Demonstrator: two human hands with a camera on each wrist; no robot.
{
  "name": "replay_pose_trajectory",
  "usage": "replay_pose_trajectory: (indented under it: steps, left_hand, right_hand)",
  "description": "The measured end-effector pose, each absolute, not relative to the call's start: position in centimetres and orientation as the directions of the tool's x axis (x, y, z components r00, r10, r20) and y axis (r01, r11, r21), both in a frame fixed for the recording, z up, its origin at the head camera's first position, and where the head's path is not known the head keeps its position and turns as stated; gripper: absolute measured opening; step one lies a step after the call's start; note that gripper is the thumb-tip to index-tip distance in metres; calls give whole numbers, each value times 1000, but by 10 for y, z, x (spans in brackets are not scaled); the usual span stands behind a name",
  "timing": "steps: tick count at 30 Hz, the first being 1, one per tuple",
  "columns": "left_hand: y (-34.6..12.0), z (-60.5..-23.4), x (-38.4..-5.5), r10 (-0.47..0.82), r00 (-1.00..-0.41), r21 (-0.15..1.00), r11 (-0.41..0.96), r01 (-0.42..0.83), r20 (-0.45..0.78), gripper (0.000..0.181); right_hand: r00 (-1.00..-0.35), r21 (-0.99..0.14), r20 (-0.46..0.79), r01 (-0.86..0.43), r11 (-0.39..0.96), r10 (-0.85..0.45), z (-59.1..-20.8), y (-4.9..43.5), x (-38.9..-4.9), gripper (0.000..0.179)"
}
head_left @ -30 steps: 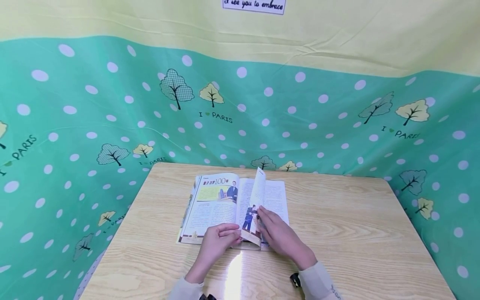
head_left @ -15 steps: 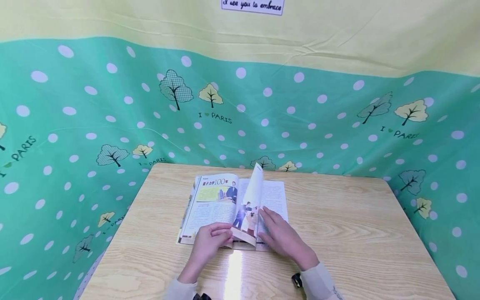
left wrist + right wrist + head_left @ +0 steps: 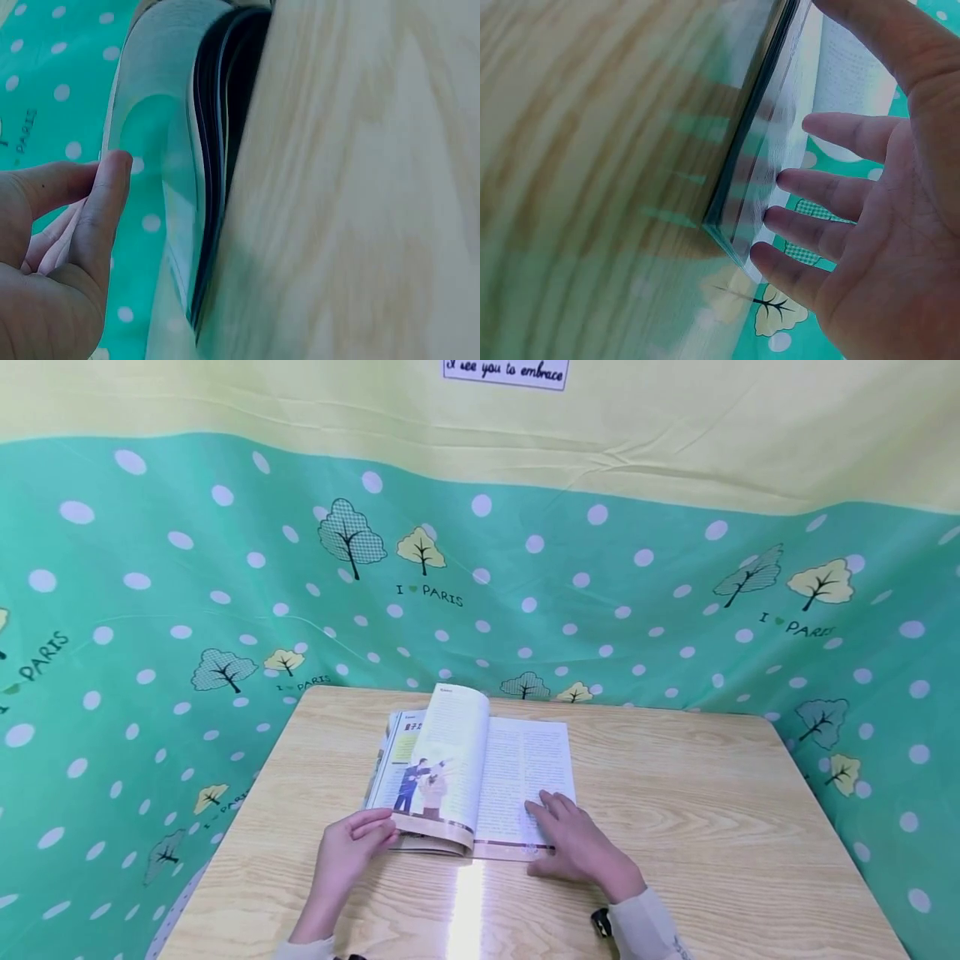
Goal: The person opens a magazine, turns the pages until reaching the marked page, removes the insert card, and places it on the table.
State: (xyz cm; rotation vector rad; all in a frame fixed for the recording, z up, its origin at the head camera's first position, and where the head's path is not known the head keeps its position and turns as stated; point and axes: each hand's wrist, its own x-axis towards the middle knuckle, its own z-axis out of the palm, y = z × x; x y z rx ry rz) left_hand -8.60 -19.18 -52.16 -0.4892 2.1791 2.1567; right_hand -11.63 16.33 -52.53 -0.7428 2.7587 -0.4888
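Observation:
An open magazine (image 3: 517,777) lies on the wooden table. One page (image 3: 450,735), printed with standing figures at its foot, arches over the left half and covers most of the page below it. My left hand (image 3: 348,847) pinches that page's lower outer corner between thumb and fingers; the left wrist view shows the bowed sheet (image 3: 161,56) running from the fingertips to the stack of pages. On the lower right of the magazine rests my right hand (image 3: 581,843), fingers spread. In the right wrist view its fingertips touch the page surface near the magazine's edge (image 3: 739,180).
The wooden table (image 3: 697,802) extends to both sides of the magazine and toward me, with a bright light reflection (image 3: 467,910) in front. A green dotted cloth (image 3: 645,635) hangs behind the table and along its sides.
The left hand has carried the page leftward across the spine, uncovering the right-hand page. The right hand has shifted slightly down and right, away from the turning page.

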Motion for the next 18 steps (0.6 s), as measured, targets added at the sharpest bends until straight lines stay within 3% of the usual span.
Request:
replay_pose_trajectory:
  steps: [18]
  left_hand:
    - [-224, -529, -78, -254, -921, 953, -7, -302, -294, 33]
  right_hand:
    - [-850, -380, -133, -431, 818, -510, -524, 164, -114, 76]
